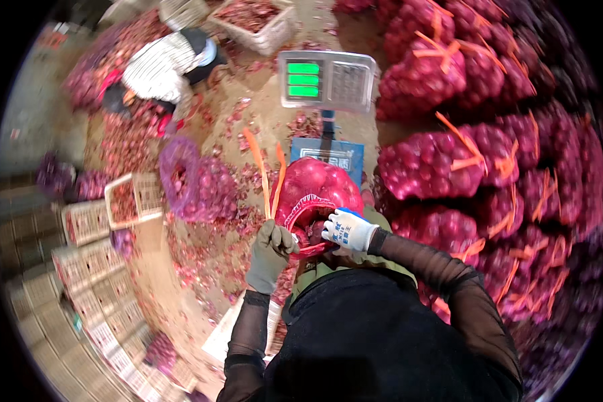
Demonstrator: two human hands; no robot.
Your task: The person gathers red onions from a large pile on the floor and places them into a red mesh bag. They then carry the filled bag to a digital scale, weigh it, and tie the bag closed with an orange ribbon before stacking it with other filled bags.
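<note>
A red mesh bag [314, 181] full of red onions stands right before me, its mouth open toward me. Onions [304, 233] show in the shadowed opening. My left hand [271, 251], in a grey glove, pinches the left side of the bag's mouth together with an orange strap [258, 161], whose two ends stick up. At the right side of the mouth is my right hand [349, 230], in a white and blue glove bearing writing. Its fingers curl over the rim, and their tips are partly hidden. The bag rests on or against a blue platform scale [352, 156].
The scale's display [326, 80] stands beyond the bag. Filled, strap-tied onion bags [432, 166] line the right. At far left a person [161, 65] bends over loose onions. A purple mesh bag [211, 191], plastic crates [148, 193] and onion skins [201, 261] lie left.
</note>
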